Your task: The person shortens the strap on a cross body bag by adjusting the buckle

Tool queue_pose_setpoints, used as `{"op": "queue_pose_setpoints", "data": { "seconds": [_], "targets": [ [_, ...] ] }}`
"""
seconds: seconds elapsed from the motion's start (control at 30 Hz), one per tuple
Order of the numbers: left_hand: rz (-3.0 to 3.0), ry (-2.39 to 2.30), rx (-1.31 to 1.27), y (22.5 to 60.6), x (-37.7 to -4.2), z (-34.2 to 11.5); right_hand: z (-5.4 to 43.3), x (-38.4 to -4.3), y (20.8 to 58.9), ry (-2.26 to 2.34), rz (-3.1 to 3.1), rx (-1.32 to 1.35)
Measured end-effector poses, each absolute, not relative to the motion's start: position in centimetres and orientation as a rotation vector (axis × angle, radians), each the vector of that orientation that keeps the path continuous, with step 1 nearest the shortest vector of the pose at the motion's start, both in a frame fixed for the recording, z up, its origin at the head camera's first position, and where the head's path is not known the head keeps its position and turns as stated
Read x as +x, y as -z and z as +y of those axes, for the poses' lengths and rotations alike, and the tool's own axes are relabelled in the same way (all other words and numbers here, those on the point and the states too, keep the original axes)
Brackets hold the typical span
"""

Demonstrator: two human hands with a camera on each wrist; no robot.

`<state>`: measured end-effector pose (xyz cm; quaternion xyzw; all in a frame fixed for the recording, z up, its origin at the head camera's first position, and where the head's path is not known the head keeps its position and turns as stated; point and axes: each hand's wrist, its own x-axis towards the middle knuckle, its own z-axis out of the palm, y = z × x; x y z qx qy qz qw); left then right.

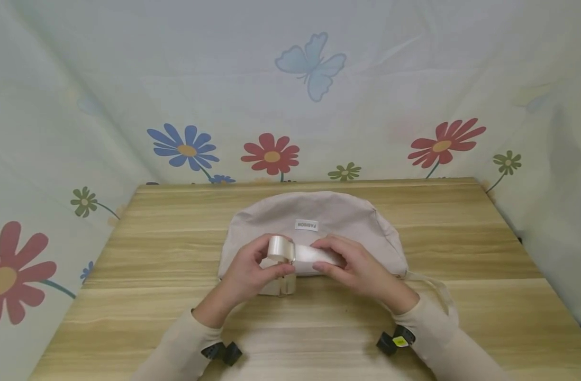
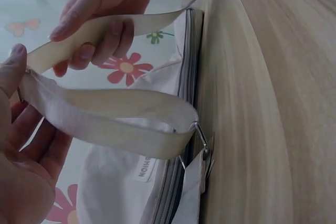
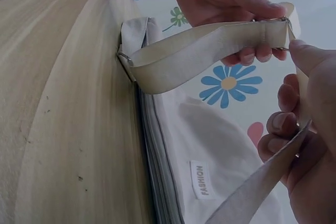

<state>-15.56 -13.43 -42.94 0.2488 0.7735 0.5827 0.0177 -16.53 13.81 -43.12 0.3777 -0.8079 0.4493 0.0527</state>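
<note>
Left grip [image 1: 250,272] pinches the strap [image 1: 308,257] at its buckle [image 3: 286,20]; right grip [image 1: 359,264] pinches it just beside, neither spread wide. Strap, raised, loops through the ring [image 2: 201,137] of the bag [image 1: 276,214] on the bench [image 1: 114,280]. Grips partly obstruct the bag.

A person's left grip [image 1: 247,269] and right grip [image 1: 364,264] pinch a cream strap [image 1: 307,256] over a pale-pink shoulder bag [image 1: 314,208] on a wood-grain counter [image 1: 466,238].
</note>
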Motion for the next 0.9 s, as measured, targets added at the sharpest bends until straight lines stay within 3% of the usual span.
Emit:
{"op": "queue_pose_setpoints", "data": {
  "seconds": [0.47,0.9],
  "targets": [
    [2.257,-2.061,0.474,43.54,-15.79,-13.17,13.40,-16.47,43.19,-1.375,-2.429,1.079],
    [2.366,-1.933,0.664,43.25,-15.68,-13.02,13.15,-16.41,43.56,-1.392,-2.437,1.088]
  ]
}}
